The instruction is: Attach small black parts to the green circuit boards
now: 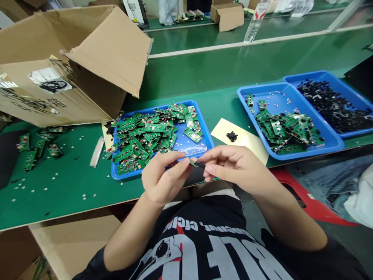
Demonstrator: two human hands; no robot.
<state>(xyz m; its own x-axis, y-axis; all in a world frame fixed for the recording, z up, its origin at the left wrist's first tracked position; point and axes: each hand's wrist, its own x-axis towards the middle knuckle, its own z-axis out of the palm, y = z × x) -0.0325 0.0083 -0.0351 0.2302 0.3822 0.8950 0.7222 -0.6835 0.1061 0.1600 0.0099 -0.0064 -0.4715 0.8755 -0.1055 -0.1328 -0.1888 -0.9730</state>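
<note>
My left hand (166, 177) pinches a small green circuit board (192, 161) between thumb and fingertips, just over the front edge of the bench. My right hand (237, 165) is closed with its fingertips on a small black piece (200, 164) at the right end of that board. Most of the board is hidden by my fingers, and I cannot tell whether the black piece is fixed to it. Behind my hands lies a blue tray (207, 136) heaped with green circuit boards (155, 127). A cluster of small black parts (232, 136) rests on a yellowish sheet (249, 143) to the right.
A second blue tray (244, 93) holds more boards with black parts; another blue tray (320, 74) behind it holds many black pieces. An open cardboard box (87, 105) stands left. Loose boards (37, 149) and white bits lie at left. A bottle (256, 21) stands at the back.
</note>
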